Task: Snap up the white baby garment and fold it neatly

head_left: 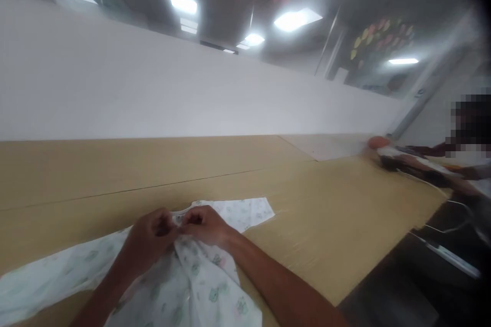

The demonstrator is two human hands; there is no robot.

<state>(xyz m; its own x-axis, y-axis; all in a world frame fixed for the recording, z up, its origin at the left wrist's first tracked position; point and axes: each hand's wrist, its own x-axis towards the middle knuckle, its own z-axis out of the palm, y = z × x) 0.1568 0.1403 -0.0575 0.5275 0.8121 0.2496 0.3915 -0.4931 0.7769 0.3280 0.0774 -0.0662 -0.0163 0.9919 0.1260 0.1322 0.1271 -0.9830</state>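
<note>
A white cotton garment [207,286] with a small green print lies spread on the wooden table [153,173], its sleeves or flaps reaching left and up right. My left hand [148,237] and my right hand [203,225] sit close together at its upper edge, near the neckline. Both pinch the thin fabric between their fingers, and their fingertips nearly meet. The fingertips partly hide the fabric edge they hold.
At the far right, a seated person [470,130] handles white cloth [414,161] at the table's end beside an orange object [379,142]. Thin white cables [441,225] hang over the table's right edge. A white wall [153,92] runs behind the table.
</note>
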